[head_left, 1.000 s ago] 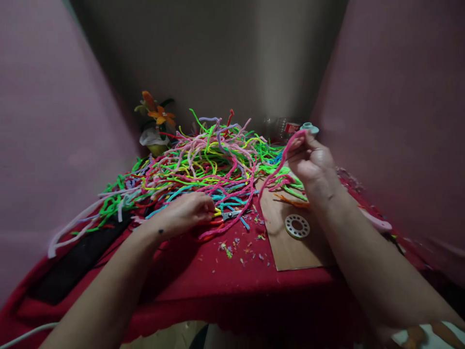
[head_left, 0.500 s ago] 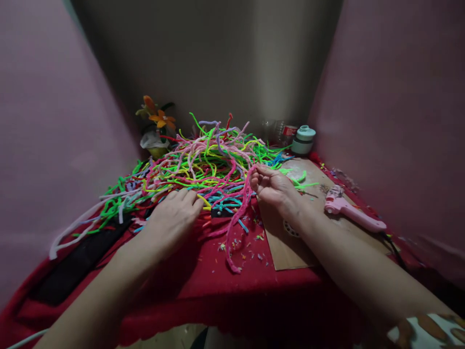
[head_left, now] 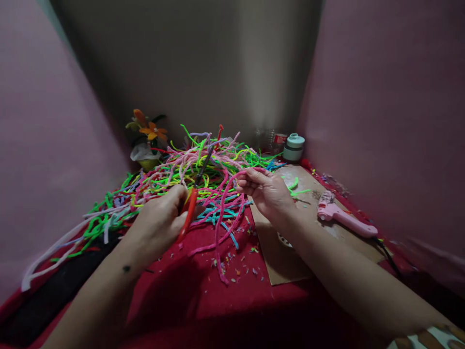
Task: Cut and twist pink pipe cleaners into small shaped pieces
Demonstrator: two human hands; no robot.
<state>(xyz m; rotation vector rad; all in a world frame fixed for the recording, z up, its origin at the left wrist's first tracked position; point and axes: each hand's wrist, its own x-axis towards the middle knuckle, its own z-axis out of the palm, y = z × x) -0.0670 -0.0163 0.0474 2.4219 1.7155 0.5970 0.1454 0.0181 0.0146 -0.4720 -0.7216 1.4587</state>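
My left hand point(head_left: 160, 220) is closed round a pair of red-handled scissors point(head_left: 191, 201), whose dark blades point up and away over the heap. My right hand point(head_left: 267, 191) pinches a pink pipe cleaner point(head_left: 221, 228) that loops down from my fingers onto the red cloth point(head_left: 203, 300). Both hands hover at the near edge of a big tangled pile of coloured pipe cleaners point(head_left: 189, 169): green, pink, yellow, blue, white.
A brown cardboard sheet point(head_left: 283, 261) lies under my right forearm. A pink glue gun point(head_left: 341, 215) rests on its right side. A small pale green jar point(head_left: 293, 147) and an orange paper flower point(head_left: 147, 131) stand at the back. Pink walls close in on both sides.
My left hand has picked the scissors up off the cloth and lifted them. My right hand came down from high on the right to the pile, still holding the pink pipe cleaner.
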